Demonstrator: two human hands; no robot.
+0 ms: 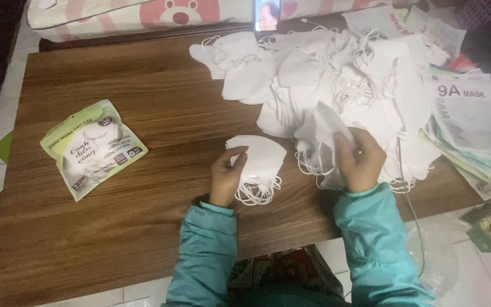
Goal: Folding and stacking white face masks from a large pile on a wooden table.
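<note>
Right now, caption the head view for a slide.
Left hand steadies a small mask stack; right hand lifts one mask from the pile.

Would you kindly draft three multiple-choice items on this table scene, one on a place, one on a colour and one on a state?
1. Where does the sealed mask packet lie on the wooden table?
A. towards the left edge
B. under the loose pile
C. beside the right hand

2. What colour are the person's sleeves?
A. red
B. teal
C. black

3. What is the right hand doing?
A. resting flat and empty
B. gripping a white mask
C. holding scissors

Answers: 1 A, the packet lies alone, left of both hands; 2 B, both cuffs are teal; 3 B, its fingers pinch a white mask lifted from the mask pile, while the left hand presses the small mask stack.
</note>
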